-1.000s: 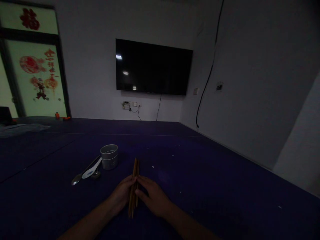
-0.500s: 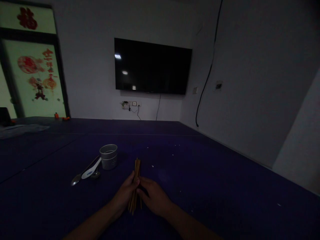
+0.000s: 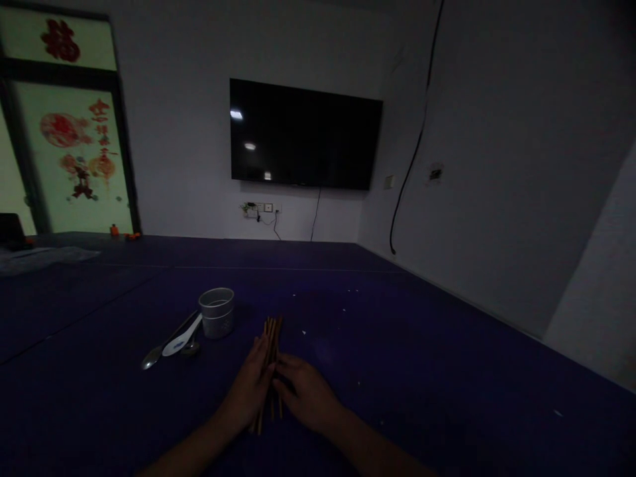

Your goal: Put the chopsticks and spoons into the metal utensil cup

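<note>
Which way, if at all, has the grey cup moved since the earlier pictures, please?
No: the grey cup shows no visible shift in any direction, judged against the television.

Dark purple surface (image 3: pixel 422 358), upright grey cup (image 3: pixel 217 322), white spoon (image 3: pixel 176 345), metal spoon (image 3: pixel 152 358) alongside, scattered pale specks (image 3: pixel 304 332)

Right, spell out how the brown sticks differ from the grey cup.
The brown sticks are several thin, straight pieces; the grey cup is one wide, round vessel with an open top. The brown sticks are held between the left hand and the right hand, while the grey cup stands upright, touched by neither hand. Both show against the same dark purple surface.
</note>
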`<action>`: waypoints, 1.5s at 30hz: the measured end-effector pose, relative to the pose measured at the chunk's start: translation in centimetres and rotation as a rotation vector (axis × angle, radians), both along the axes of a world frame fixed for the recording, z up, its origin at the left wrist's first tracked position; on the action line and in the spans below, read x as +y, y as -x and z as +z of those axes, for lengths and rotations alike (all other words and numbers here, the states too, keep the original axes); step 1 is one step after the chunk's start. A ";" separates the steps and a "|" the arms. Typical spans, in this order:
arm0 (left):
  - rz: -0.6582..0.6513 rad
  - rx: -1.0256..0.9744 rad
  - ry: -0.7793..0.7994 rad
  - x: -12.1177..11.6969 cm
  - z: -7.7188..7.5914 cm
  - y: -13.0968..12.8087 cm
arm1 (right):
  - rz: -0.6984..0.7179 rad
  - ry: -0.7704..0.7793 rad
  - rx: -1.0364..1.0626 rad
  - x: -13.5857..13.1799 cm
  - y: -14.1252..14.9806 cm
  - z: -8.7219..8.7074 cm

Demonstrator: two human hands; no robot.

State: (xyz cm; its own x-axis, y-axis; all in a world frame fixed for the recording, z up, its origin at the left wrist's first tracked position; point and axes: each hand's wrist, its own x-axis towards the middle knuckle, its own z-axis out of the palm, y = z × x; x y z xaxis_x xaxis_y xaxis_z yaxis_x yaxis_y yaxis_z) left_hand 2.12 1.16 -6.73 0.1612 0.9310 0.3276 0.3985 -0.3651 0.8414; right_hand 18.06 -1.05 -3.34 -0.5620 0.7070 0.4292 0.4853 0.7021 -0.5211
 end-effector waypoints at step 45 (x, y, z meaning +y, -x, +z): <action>0.005 0.265 -0.152 -1.0 1.6 0.8 | 0.007 -0.019 -0.257 -0.1 -0.3 -0.1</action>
State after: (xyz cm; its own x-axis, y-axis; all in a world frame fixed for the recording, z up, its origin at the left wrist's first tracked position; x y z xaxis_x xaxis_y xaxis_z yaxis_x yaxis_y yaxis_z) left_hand 1.35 0.12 -5.16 0.2554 0.8753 0.4106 0.5991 -0.4766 0.6434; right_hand 18.38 -1.14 -3.46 -0.6592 0.6959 0.2850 0.5949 0.7144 -0.3684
